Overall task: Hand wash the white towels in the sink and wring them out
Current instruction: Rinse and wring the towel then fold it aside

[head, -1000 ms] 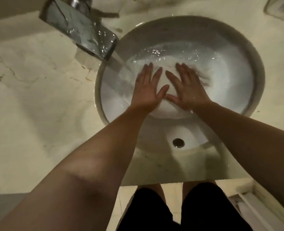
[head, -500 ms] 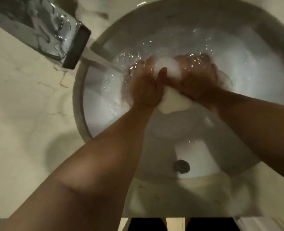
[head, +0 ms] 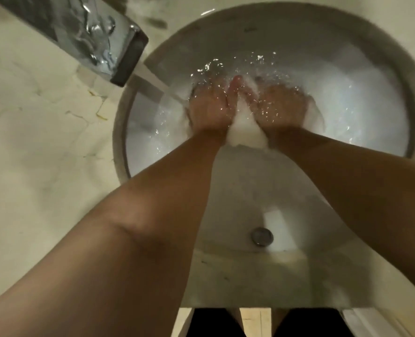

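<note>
Water now covers both hands: left hand (head: 209,110) and right hand (head: 283,108) grip the bunched towel (head: 244,132) at the sink's (head: 396,76) twelve o'clock; scrubbing is underway, no longer flat pressing.

Faucet (head: 109,45) – shiny wet metal; sink (head: 384,69) – glossy ceramic; counter (head: 31,142) – veined marble.

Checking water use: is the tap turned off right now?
No, a stream runs from the tap into the sink, landing beside the left hand on the towel.
</note>
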The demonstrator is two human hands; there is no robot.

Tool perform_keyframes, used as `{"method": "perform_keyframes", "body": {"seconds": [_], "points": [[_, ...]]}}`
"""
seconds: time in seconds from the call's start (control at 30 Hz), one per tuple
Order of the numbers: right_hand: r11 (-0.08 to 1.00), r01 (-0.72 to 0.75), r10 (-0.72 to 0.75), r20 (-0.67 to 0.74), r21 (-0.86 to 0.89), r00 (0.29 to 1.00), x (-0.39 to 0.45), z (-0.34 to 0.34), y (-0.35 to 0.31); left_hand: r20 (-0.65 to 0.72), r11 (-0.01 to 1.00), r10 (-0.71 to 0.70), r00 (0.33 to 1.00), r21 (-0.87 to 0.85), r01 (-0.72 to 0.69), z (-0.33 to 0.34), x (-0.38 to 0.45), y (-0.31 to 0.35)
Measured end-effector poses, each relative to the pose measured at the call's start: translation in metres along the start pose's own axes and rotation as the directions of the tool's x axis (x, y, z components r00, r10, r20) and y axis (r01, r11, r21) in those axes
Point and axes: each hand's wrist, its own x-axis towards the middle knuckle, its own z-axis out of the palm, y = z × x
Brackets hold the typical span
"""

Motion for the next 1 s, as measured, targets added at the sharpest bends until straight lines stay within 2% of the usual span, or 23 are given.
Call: {"method": "perform_keyframes", "body": {"seconds": [0.03, 0.1, 0.17, 0.23, 0.3, 0.37, 0.47, 0.53, 0.6, 0.67, 0.73, 0.77, 0.8, 0.83, 0.9, 0.97, 1.0], "points": [[0.998, 0.051, -0.051, 0.012, -0.028, 0.999, -0.005, -0.008, -0.004, -0.032, 0.998, 0.051, 0.998, -0.024, -0.051, -0.001, 0.001, -0.003], [0.994, 0.102, -0.102, 0.003, -0.039, 0.995, -0.013, -0.007, -0.001, -0.012, 0.990, 0.128, 0.992, -0.063, -0.129, -0.001, -0.006, -0.014], [0.992, 0.118, -0.120, -0.080, -0.036, 0.990, -0.018, 0.004, 0.001, 0.015, 0.973, 0.212, 0.977, -0.101, -0.209, -0.001, -0.018, -0.028], [0.980, 0.197, -0.199, -0.197, -0.029, 0.960, -0.023, 0.018, 0.006, 0.035, 0.961, 0.220, 0.975, -0.177, -0.210, -0.004, -0.036, -0.037], [0.942, 0.335, -0.320, -0.275, 0.009, 0.907, -0.029, 0.025, 0.010, -0.070, 0.965, 0.219, 0.973, -0.131, -0.226, -0.004, -0.051, -0.043], [0.905, 0.424, -0.406, -0.217, 0.043, 0.888, -0.036, 0.029, 0.017, -0.172, 0.962, 0.266, 0.948, -0.020, -0.273, 0.000, -0.058, -0.044], [0.919, 0.391, -0.382, -0.138, 0.050, 0.914, -0.036, 0.035, 0.022, -0.102, 0.952, 0.305, 0.947, 0.011, -0.306, 0.003, -0.051, -0.042], [0.948, 0.314, -0.311, -0.061, 0.055, 0.948, -0.031, 0.035, 0.020, -0.091, 0.958, 0.280, 0.956, 0.094, -0.272, 0.004, -0.047, -0.039], [0.961, 0.276, -0.274, -0.081, 0.028, 0.958, -0.022, 0.033, 0.014, -0.141, 0.959, 0.244, 0.959, 0.185, -0.217, 0.009, -0.041, -0.036], [0.969, 0.237, -0.230, -0.101, 0.064, 0.968, -0.015, 0.028, 0.004, -0.279, 0.977, 0.194, 0.941, 0.139, -0.160, 0.019, -0.031, -0.035], [0.981, 0.162, -0.157, -0.057, 0.104, 0.986, -0.005, 0.030, 0.000, -0.381, 0.995, 0.099, 0.919, 0.031, -0.094, 0.028, -0.018, -0.030], [0.988, 0.141, -0.136, -0.081, 0.066, 0.987, -0.001, 0.031, -0.001, -0.415, 0.998, 0.049, 0.908, -0.012, -0.059, 0.033, -0.013, -0.026], [0.988, 0.144, -0.151, -0.205, -0.047, 0.967, 0.001, 0.032, -0.003, -0.412, 0.998, 0.006, 0.911, -0.057, -0.033, 0.033, -0.010, -0.020], [0.980, 0.149, -0.188, -0.360, -0.131, 0.914, 0.008, 0.036, -0.004, -0.392, 0.992, -0.039, 0.919, -0.129, -0.013, 0.032, -0.007, -0.013], [0.981, 0.176, -0.193, -0.516, -0.081, 0.834, 0.015, 0.040, -0.001, -0.369, 0.963, -0.131, 0.920, -0.267, 0.031, 0.027, 0.000, -0.004], [0.975, 0.218, -0.171, -0.472, 0.046, 0.865, 0.020, 0.038, -0.003, -0.326, 0.972, -0.145, 0.934, -0.223, 0.073, 0.021, 0.007, -0.008], [0.975, 0.216, -0.174, -0.436, 0.048, 0.883, 0.023, 0.035, -0.005, -0.378, 0.986, -0.084, 0.922, -0.162, 0.023, 0.024, 0.012, -0.012]]}}
